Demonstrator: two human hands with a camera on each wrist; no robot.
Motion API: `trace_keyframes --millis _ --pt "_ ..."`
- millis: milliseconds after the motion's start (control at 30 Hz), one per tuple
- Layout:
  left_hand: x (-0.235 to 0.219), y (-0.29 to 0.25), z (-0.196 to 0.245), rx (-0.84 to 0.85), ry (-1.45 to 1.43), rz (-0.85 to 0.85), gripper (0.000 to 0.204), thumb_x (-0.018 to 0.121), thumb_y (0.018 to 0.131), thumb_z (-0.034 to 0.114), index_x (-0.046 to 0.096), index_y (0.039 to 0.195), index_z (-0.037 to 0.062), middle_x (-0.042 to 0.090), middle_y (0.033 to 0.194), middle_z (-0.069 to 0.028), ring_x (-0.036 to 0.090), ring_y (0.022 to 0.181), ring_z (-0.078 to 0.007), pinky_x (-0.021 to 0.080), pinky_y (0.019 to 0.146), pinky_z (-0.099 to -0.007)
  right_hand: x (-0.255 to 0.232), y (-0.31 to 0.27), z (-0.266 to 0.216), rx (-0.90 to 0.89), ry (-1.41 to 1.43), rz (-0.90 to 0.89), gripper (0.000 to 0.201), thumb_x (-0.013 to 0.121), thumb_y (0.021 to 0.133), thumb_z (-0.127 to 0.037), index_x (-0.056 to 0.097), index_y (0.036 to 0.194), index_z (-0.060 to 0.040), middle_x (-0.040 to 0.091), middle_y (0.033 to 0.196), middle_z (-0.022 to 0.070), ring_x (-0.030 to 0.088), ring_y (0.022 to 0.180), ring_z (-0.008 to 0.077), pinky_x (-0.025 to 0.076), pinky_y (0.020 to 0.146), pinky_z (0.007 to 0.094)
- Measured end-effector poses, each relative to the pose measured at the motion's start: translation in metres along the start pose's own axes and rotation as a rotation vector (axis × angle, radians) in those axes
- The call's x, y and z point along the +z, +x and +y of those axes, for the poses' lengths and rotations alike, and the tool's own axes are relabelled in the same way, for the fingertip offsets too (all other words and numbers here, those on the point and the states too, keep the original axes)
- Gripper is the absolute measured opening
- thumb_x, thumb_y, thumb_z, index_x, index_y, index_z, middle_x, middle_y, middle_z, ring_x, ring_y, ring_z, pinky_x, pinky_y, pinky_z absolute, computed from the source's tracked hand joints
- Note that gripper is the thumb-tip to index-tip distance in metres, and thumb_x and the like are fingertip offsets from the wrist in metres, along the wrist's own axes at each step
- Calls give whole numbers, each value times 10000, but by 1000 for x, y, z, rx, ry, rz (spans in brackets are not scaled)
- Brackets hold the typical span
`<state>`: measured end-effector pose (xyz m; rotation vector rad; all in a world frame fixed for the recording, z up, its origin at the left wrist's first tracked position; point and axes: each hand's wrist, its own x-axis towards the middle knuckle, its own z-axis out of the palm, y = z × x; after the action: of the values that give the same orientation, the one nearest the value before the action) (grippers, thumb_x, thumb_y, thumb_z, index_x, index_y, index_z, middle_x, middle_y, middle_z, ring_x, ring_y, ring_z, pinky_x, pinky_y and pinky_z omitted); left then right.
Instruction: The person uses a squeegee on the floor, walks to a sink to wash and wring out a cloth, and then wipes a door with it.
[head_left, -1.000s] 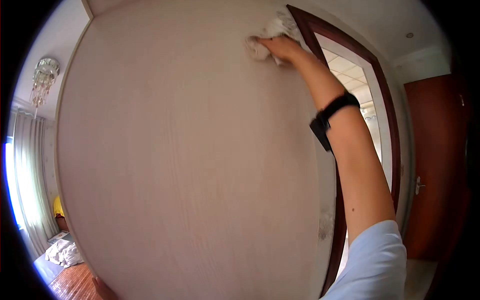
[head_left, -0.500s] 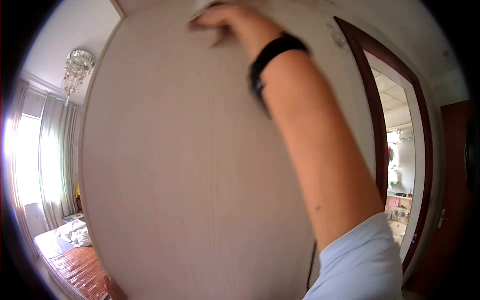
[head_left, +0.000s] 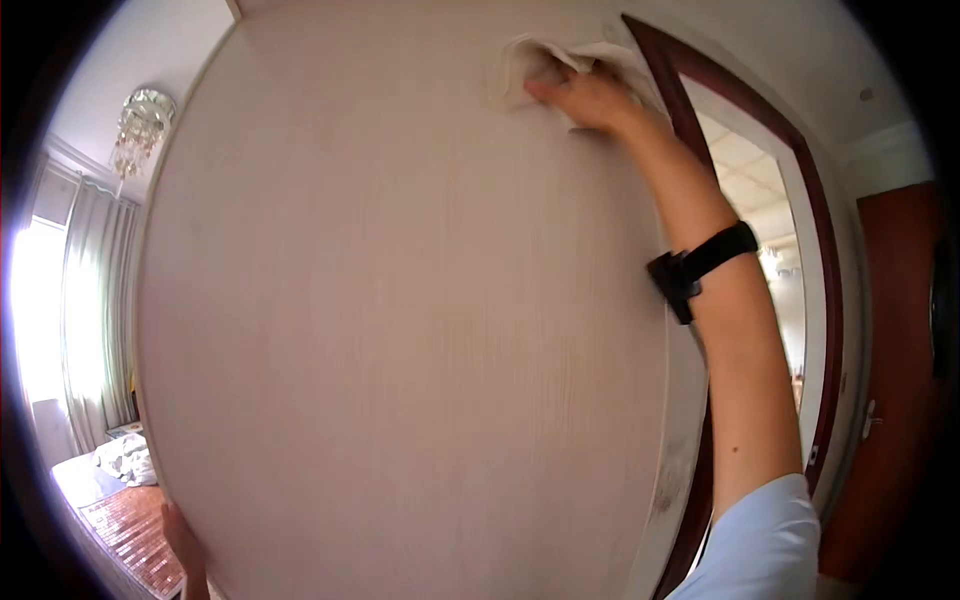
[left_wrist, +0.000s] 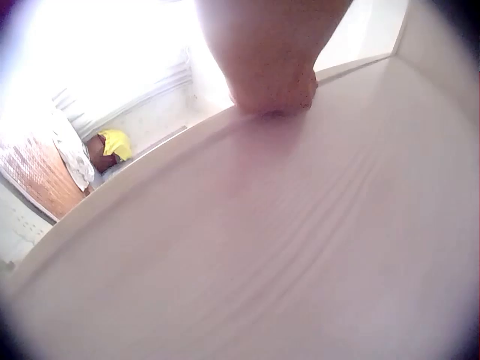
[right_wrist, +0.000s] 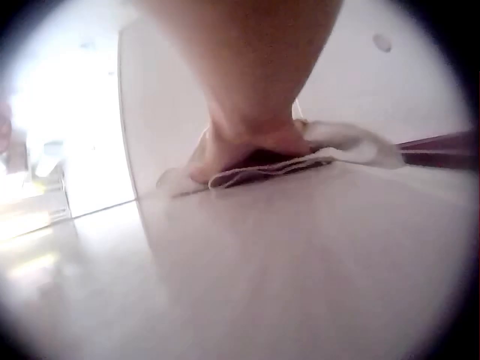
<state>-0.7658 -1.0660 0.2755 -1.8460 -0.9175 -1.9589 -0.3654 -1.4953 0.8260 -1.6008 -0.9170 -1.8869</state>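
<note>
A tall pale wood-grain panel (head_left: pixel 400 300) fills the middle of the head view. High at its right end, my right hand (head_left: pixel 590 100) holds a whitish cloth (right_wrist: pixel 360 142) against the surface, close to the dark door frame. Folds of the cloth bunch out around the fingers in the right wrist view, and the palm hides part of it. My left hand (head_left: pixel 183 540) rests at the panel's left edge, low down, with its fingers pointing up. The left wrist view shows that hand (left_wrist: pixel 274 82) against the panel's border, its fingertips mostly hidden.
A dark red door frame (head_left: pixel 745 115) borders the panel's right side, and a reddish door (head_left: pixel 895 350) stands beyond. At far left are a bed with a woven mat (head_left: pixel 130 525), curtains (head_left: pixel 95 300) and a hanging lamp (head_left: pixel 145 120). Grey stains mark the wall strip (head_left: pixel 675 480).
My right hand swept left along the top of the panel with the cloth, then came back right near the door frame. The left hand stays at the left edge and now shows more.
</note>
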Motion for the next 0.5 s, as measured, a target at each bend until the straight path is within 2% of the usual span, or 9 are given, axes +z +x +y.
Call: trace_keyframes --millis 33,133,200,267,367,400,433,467,500 --pt "-7 -9 -4 -8 -32 -8 328 297 920 229 489 967 -32 505 836 -154 500 787 -300 394 711 -389 -7 -29 -3 87 73 -260 654 396 777 -609 526 1161 -95 515 1166 141 437 1130 266 305 957 317" --pt "0 0 -11 -282 -453 12 314 314 924 237 461 834 -24 453 751 -127 463 693 -266 371 665 -415 -16 -89 -6 25 326 -239 658 386 768 -617 556 1125 -92 519 1161 144 442 1117 268 288 960 317" --pt "-5 0 7 -292 -410 37 357 302 930 277 441 785 -17 423 690 -105 441 656 -226 359 637 -396 2 -94 -9 99 365 -285 650 379 776 -600 545 1139 -88 501 1184 146 438 1121 267 283 962 322" --pt "2 -2 -20 -298 -184 38 334 301 929 271 433 890 -34 441 808 -139 460 751 -260 382 679 -383 2 -25 0 182 300 -283 633 369 792 -572 533 1152 -78 475 1218 149 433 1129 265 280 963 327" --pt "15 -72 -95 -38 685 -291 429 322 924 238 385 1198 -87 469 1179 -233 499 1031 -354 444 824 -373 19 146 38 247 125 -89 620 354 812 -533 498 1183 -57 472 1221 148 442 1114 257 271 968 326" --pt "8 -76 -75 -161 542 -359 462 344 919 265 370 1206 -95 466 1179 -233 467 1063 -365 422 853 -378 28 175 37 272 66 2 622 355 815 -526 481 1196 -51 471 1221 145 445 1108 257 279 963 334" --pt "-19 -30 -11 -515 2 -252 470 358 914 271 368 1200 -102 458 1179 -247 463 1052 -385 415 855 -398 34 194 35 304 13 102 624 356 818 -520 464 1208 -45 471 1221 143 448 1101 257 286 959 342" --pt "-32 -2 24 -609 -116 -305 457 355 913 271 387 1186 -95 458 1161 -268 447 1067 -393 381 891 -410 34 218 22 318 -26 231 627 357 821 -514 447 1221 -38 470 1221 141 451 1094 258 294 955 350" --pt "-36 10 37 -637 -58 -371 441 361 910 245 371 1199 -88 439 1179 -271 425 1090 -391 357 911 -407 40 245 9 144 169 94 576 363 827 -491 484 1192 -62 451 1244 133 423 1131 274 298 961 367"
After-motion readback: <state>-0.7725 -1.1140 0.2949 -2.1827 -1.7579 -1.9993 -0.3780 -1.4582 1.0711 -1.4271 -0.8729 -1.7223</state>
